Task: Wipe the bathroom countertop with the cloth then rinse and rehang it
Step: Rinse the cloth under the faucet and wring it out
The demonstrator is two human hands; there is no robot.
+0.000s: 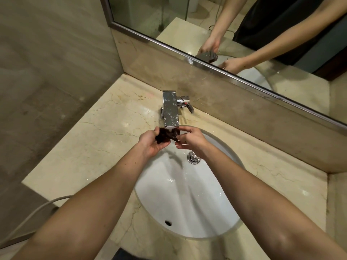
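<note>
Your 2 forearms reach over the sink point(187, 203); left hand point(153, 142) and right hand point(191, 139) both grip the dark cloth point(168, 136) under the faucet point(170, 109).

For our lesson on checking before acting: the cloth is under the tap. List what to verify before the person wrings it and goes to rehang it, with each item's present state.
1. Cloth under the tap spout: ok.
2. Both hands grip it, left hand and right hand: ok.
3. Water running onto the cloth: ok, a stream shows at the spout.
4. Cloth rinsed clean: cannot tell, it is dark and bunched.
5. Cloth held over the sink, so drips land inside: ok.
6. Hook or rail to rehang it: cannot tell, none in view.
</note>
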